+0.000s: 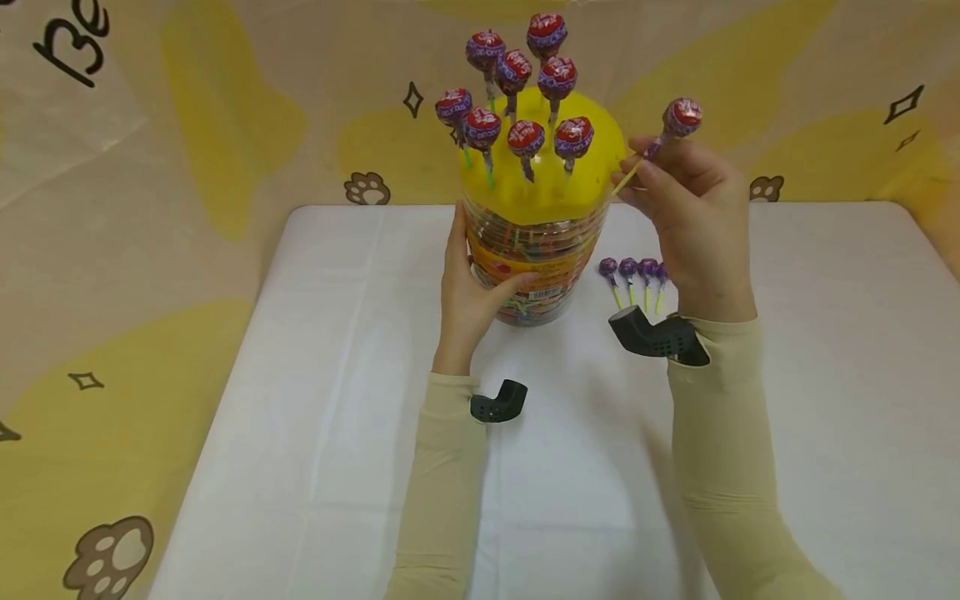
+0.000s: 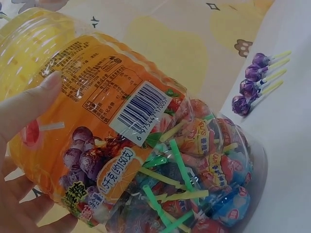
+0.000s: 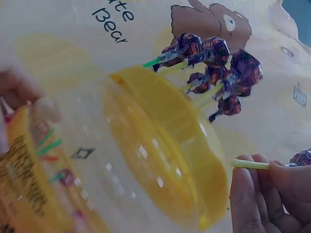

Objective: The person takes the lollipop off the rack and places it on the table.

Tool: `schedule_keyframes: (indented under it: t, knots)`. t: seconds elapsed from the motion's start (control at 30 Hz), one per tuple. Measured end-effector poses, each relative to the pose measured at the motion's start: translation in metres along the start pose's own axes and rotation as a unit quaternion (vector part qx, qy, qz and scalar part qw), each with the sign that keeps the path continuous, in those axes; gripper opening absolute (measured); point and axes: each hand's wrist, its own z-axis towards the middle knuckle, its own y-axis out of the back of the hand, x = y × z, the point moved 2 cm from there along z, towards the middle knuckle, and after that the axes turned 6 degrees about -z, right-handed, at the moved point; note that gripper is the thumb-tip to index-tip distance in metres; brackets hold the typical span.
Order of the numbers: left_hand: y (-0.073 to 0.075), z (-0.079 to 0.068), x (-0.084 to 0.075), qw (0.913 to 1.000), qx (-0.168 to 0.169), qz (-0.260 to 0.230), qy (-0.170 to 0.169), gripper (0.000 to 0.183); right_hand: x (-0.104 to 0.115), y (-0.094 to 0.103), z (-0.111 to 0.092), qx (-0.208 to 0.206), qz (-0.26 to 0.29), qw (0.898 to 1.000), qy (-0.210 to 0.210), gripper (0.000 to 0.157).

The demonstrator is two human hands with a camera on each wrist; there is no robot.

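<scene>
A clear plastic jar (image 1: 534,275) with an orange label holds many wrapped lollipops, as the left wrist view shows. Several purple-and-red lollipops (image 1: 526,138) stand upright in its yellow lid (image 1: 600,125). My left hand (image 1: 472,292) grips the jar's side, thumb across the label (image 2: 97,111). To the right of the lid, my right hand (image 1: 697,208) pinches one lollipop (image 1: 682,117) by its yellow stick (image 3: 250,165), candy end up. The stick's lower end points toward the lid's edge and appears apart from it in the right wrist view.
Several purple lollipops (image 2: 250,87) with yellow sticks lie in a row on the white table (image 1: 360,375), right of the jar. A printed yellow and cream cloth (image 1: 247,108) hangs behind the table.
</scene>
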Motion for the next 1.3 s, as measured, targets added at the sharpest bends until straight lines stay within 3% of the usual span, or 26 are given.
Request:
schedule_keyframes:
  t: [0.27, 0.53, 0.73, 0.97, 1.17, 1.3]
  knots:
    - [-0.001, -0.001, 0.0, 1.0, 0.0, 0.006, -0.004, 0.106, -0.018, 0.037, -0.022, -0.016, 0.005, 1.0, -0.022, 0.015]
    - [-0.001, -0.001, 0.0, 0.9999, 0.003, 0.009, -0.011, 0.105, -0.03, 0.069, -0.03, -0.032, 0.021, 0.998, -0.057, 0.007]
    - [0.0, 0.0, 0.002, 0.9998, 0.001, 0.017, -0.009, 0.105, -0.039, 0.095, -0.034, -0.041, 0.0, 0.995, -0.094, 0.008]
    - [0.001, 0.001, 0.002, 0.9997, -0.003, 0.018, -0.014, 0.105, -0.056, 0.125, -0.033, -0.075, -0.023, 0.984, -0.157, 0.008]
    - [0.0, 0.001, 0.002, 0.9999, -0.002, 0.013, -0.01, 0.104, -0.075, 0.145, -0.034, -0.079, 0.025, 0.973, -0.213, 0.011]
    - [-0.001, 0.001, 0.002, 0.9998, -0.002, 0.016, -0.006, 0.104, -0.084, 0.156, -0.036, -0.096, -0.035, 0.962, -0.252, 0.009]
